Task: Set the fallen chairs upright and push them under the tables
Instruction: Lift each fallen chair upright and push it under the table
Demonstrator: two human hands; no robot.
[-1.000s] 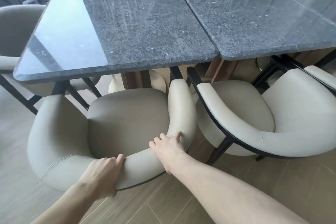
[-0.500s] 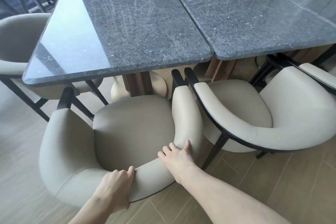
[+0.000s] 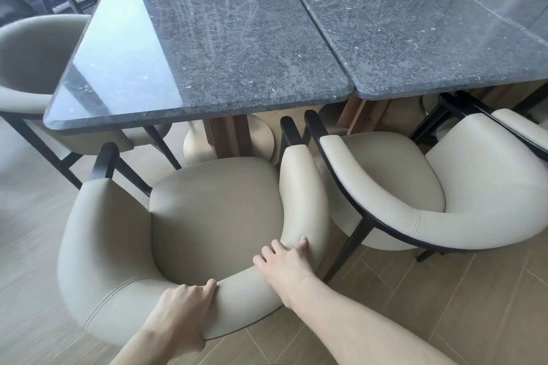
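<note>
Stone desk (image 3: 207,47) upper centre; lower-centre chair (image 3: 213,210) upright, left hand (image 3: 181,310) and right hand (image 3: 284,264) both gripping its backrest, tuck-in left.

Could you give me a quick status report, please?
Both hands, left hand and right hand, grip near chair backrest. Chair upright, seat outside table. Neighbouring chair close alongside.

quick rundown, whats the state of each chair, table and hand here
near chair: upright, seat not yet under the table
right chair: upright, partly under
left chair: upright, at the table end
left table: standing, top bare
left hand: grips the backrest
right hand: grips the backrest
</note>
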